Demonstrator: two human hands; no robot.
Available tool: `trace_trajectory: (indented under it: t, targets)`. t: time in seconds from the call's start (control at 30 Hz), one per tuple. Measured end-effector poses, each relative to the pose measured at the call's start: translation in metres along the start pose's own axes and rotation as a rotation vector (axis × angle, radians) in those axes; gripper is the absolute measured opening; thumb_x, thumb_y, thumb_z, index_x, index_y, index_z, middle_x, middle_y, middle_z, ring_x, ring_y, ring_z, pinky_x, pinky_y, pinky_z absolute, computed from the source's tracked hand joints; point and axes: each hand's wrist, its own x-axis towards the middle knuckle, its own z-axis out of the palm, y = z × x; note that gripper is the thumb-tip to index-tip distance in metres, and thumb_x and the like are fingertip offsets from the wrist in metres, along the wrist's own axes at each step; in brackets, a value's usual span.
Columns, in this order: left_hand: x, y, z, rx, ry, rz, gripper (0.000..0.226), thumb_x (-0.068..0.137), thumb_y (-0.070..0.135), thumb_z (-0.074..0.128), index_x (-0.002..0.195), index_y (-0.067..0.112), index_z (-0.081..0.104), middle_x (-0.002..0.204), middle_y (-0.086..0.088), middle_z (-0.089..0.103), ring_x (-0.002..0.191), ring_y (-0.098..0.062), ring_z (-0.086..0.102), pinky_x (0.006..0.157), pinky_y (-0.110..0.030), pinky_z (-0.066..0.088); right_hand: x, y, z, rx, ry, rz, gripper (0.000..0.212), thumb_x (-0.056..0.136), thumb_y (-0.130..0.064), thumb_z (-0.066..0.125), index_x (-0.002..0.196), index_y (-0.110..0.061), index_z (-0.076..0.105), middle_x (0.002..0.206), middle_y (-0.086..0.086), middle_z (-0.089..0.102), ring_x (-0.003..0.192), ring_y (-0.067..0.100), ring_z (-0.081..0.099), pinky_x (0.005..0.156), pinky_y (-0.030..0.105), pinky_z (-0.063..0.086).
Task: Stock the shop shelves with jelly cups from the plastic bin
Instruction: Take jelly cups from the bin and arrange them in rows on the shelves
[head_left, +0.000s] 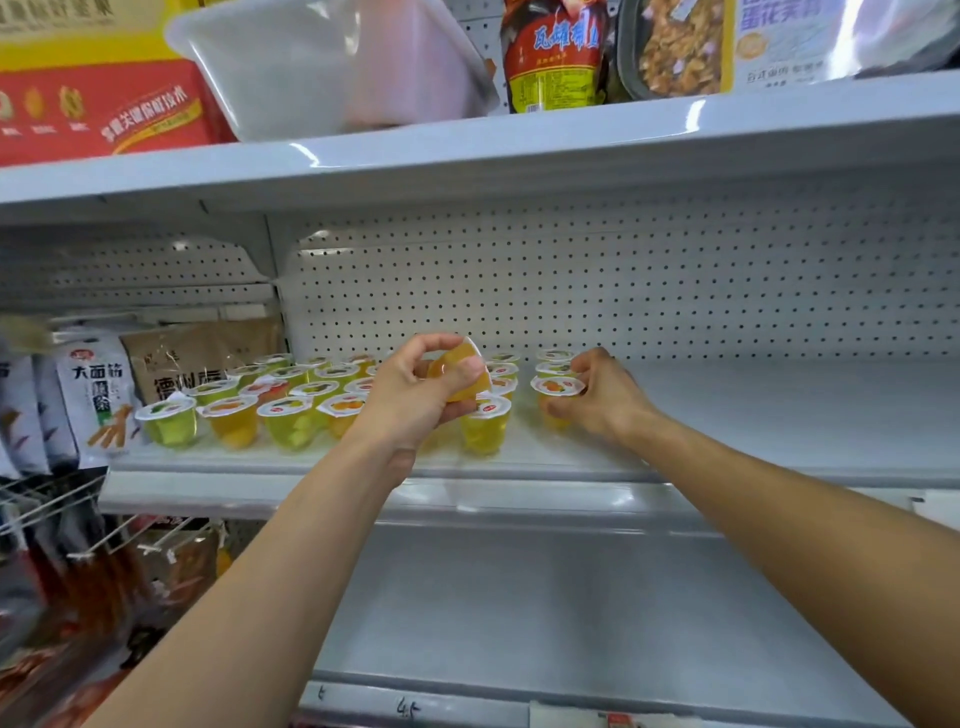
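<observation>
Several jelly cups (228, 415), yellow, green and orange with white lids, stand in rows on the middle white shelf (753, 415). My left hand (410, 395) grips an orange jelly cup (462, 374), tilted on its side, above the rows. My right hand (597, 400) holds the frontmost orange-lidded cup (557, 387) of a short column to the right of the main rows, fingers curled round it as it stands on the shelf. The translucent plastic bin (311, 67) sits tilted on the top shelf.
Snack bags (98, 395) stand at the shelf's left end. A red carton (93, 109) and food packets (556, 52) fill the top shelf. The shelf's right half is bare. Hooks with hanging packets (78, 561) are at lower left. A lower shelf (519, 623) lies below.
</observation>
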Motion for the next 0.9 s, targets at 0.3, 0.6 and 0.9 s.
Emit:
trace_trajectory:
  t: [0.3,0.6,0.9]
  targets:
    - [0.014,-0.004,0.007,-0.074,-0.005,-0.090,0.026,0.092,0.011,0.063,0.116,0.007,0.057,0.112,-0.012,0.059,0.093,-0.024,0.066,0.087,-0.036,0.057,-0.001,0.000,-0.005,-0.108,-0.005,0.011,0.076,0.075,-0.043,0.078,0.135,-0.014,0.042,0.129,0.007,0.053,0.116,0.022,0.051,0.095,0.034,0.046]
    - [0.004,0.006,0.030,0.010,-0.062,0.005,0.024,0.090,0.005,0.061,0.113,0.008,0.054,0.103,-0.008,0.058,0.089,-0.021,0.063,0.087,-0.038,0.056,-0.037,-0.051,-0.041,0.348,-0.244,-0.157,0.034,0.091,-0.048,0.059,0.105,-0.018,0.067,0.104,0.009,0.069,0.087,0.021,0.069,0.074,0.027,0.047]
    - [-0.007,0.006,0.032,0.389,-0.165,0.238,0.028,0.083,0.015,0.074,0.103,0.025,0.056,0.109,0.000,0.062,0.092,-0.014,0.062,0.078,-0.029,0.051,-0.043,-0.057,-0.049,0.494,-0.245,-0.035,0.029,0.084,-0.021,0.074,0.106,-0.003,0.067,0.087,0.012,0.067,0.076,0.022,0.062,0.068,0.033,0.055]
